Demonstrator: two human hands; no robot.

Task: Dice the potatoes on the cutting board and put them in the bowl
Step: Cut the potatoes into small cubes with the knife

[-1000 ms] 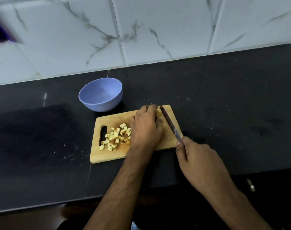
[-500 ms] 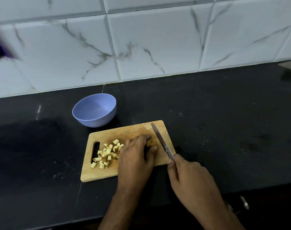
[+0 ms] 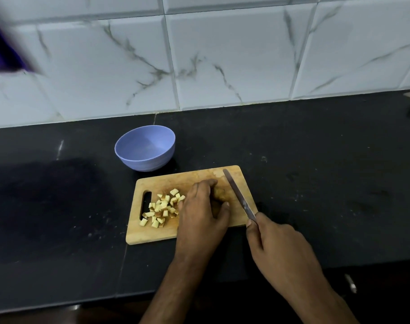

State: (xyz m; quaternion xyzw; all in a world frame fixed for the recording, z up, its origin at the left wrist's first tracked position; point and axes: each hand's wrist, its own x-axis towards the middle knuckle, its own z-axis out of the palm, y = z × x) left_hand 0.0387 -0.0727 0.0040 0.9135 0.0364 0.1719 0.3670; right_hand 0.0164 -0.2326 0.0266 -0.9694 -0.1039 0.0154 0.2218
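Observation:
A wooden cutting board [image 3: 192, 178] lies on the black counter. On its left part sits a pile of several potato dice [image 3: 163, 208]. My left hand [image 3: 202, 211] lies over the middle of the board, fingers curled round a potato piece [image 3: 219, 194] that is mostly hidden beneath them. My right hand [image 3: 278, 244] grips the handle of a knife [image 3: 239, 194], whose blade runs across the board's right part, just right of the left hand's fingers. A light blue bowl [image 3: 145, 148] stands behind the board to the left, with nothing in it.
The black counter [image 3: 316, 171] stretches to both sides and ends at a white marble-tiled wall [image 3: 222, 54] behind. A purple blurred object [image 3: 3, 50] shows at the upper left edge. A small metal handle [image 3: 350, 282] sits below the counter's front edge at right.
The camera view has tilted upward, so board and bowl sit lower in frame. My left hand slid back from the board's far edge toward its middle. The knife stays to its right.

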